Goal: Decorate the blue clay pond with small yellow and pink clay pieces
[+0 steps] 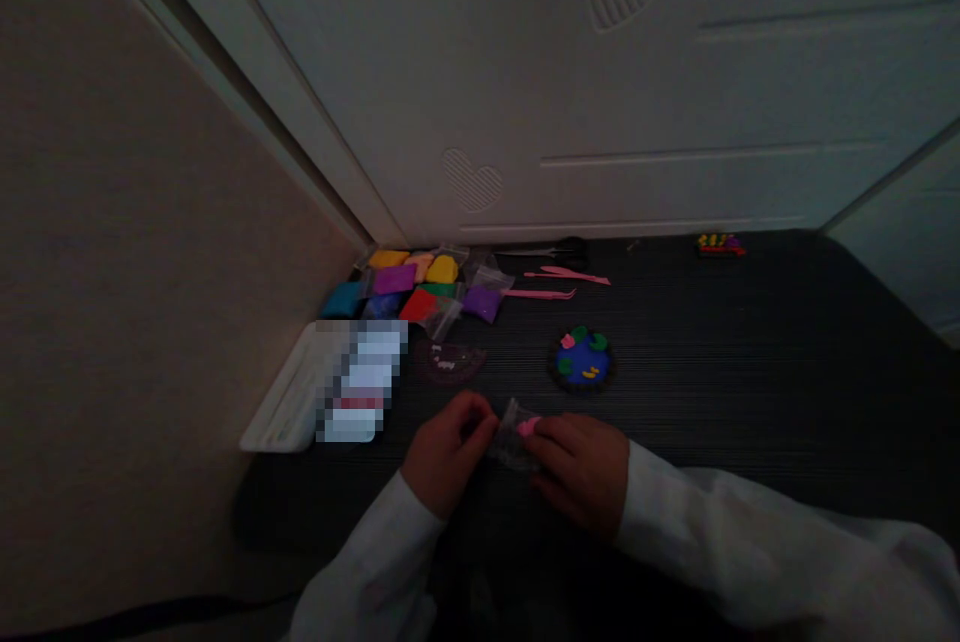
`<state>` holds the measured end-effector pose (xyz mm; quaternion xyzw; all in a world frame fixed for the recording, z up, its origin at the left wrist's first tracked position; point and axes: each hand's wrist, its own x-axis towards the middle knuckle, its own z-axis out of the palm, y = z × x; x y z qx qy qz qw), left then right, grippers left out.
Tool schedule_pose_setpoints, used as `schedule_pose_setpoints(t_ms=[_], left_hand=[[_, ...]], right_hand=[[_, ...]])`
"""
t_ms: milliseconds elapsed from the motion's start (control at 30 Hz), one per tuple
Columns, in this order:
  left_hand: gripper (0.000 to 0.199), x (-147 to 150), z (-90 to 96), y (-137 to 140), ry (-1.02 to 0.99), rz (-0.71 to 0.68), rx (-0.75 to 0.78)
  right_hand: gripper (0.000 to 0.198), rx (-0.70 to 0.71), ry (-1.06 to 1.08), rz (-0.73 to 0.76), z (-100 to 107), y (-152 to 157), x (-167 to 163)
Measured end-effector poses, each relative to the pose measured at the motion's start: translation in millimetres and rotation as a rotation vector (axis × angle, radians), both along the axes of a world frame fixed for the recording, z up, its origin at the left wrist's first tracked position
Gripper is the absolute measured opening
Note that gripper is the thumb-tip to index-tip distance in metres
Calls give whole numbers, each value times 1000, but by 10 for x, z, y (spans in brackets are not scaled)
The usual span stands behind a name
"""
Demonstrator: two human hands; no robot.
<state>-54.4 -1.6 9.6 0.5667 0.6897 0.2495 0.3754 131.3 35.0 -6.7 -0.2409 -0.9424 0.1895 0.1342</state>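
Observation:
A small clear plastic bag [510, 440] with pink clay [529, 426] in it lies between my hands, near the front of the dark table. The thumb and forefinger of my left hand [453, 450] pinch the bag's left edge. From the right, my right hand [581, 467] has its fingers closed over the bag and the pink clay, hiding part of both. Just beyond stands a round clay pond [583, 360] with a dark rim, blue middle, green leaves, a pink flower and yellow pieces.
Several bags of coloured clay [394, 279] lie at the back left, beside scissors [574, 251] and pink tools [574, 275]. A purplish clear protractor [450, 362] lies near a phone [364, 382], its screen blurred. A small colourful clay piece [720, 246] sits at the back right.

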Motion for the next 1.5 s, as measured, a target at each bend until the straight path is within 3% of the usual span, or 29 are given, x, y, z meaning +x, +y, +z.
schedule_pose_setpoints(t_ms=[300,467,667,767,933,1200,1367,1500], left_hand=[[12,106,55,-12,-287,-87,-62],[13,106,41,-23,-404,17,-75],[13,56,63,-50,-679,114,-98],[13,45,66,-90,-793,155,-115],[10,46,97,-138,-918,178,-107],[8,47,172,-192,-807,195,-71],[12,-3,148,-155,-695,214,-96],[13,-13,74,-159,-805,230,-140]], right_hand=[[37,-78,35,34,-34,44,-1],[35,-114,136,47,-70,58,16],[34,-275,248,-184,16,75,21],[37,-440,222,-162,92,77,-1],[29,-891,329,-215,92,80,-58],[32,-1326,351,-184,83,88,-69],[27,-1317,555,-120,109,98,-59],[22,-1262,600,-94,108,98,-51]])
